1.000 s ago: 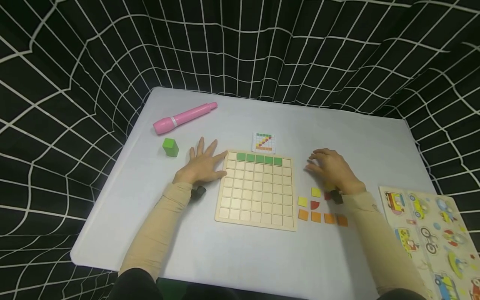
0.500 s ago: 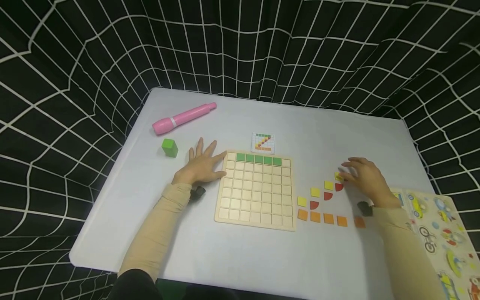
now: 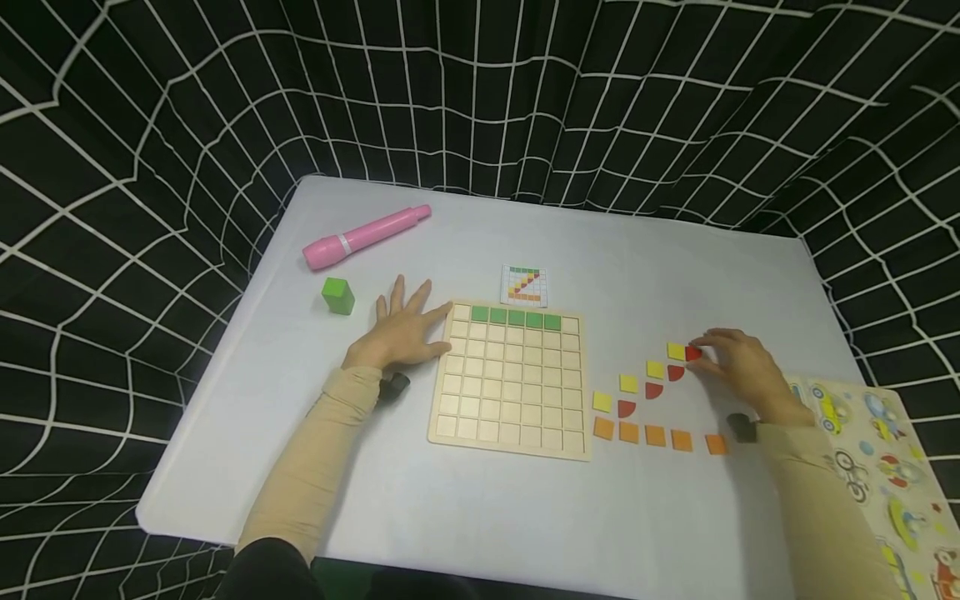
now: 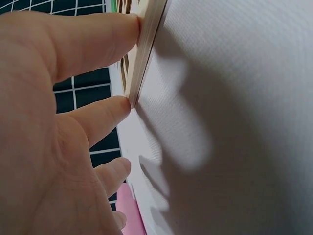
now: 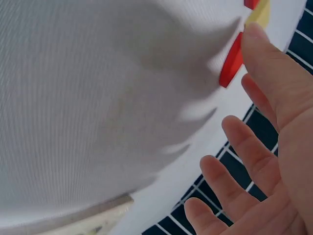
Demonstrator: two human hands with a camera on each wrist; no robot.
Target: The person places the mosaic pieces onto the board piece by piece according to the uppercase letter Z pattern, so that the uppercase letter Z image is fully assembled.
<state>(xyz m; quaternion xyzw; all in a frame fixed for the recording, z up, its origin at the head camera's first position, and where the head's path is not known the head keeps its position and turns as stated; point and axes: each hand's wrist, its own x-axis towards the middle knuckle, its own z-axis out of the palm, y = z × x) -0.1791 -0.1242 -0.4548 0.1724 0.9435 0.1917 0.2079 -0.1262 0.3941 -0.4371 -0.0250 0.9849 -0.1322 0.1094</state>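
A wooden grid board [image 3: 510,379] has several green square tiles [image 3: 516,317] in its top row. My left hand [image 3: 397,333] lies with fingers spread at the board's left side. In the left wrist view, the thumb and index fingertips touch the board's edge [image 4: 146,46]. To the right of the board, my right hand [image 3: 738,367] pinches a red quarter-circle tile [image 3: 693,353] between thumb and index finger. The other fingers are relaxed. That red tile [image 5: 232,62] lies close beside a yellow square tile [image 5: 259,14] in the right wrist view.
Yellow squares [image 3: 628,383] and red quarter-circles [image 3: 654,390] lie in diagonal rows above several orange squares [image 3: 655,436]. A pattern card [image 3: 524,286] lies behind the board. A green block [image 3: 339,296] and pink flashlight-shaped object [image 3: 367,237] stand left; a picture puzzle board [image 3: 885,467] lies right.
My right hand has moved right and toward me, from beside the board to the far end of the tile rows, and now pinches the red tile. The left hand stays at the board.
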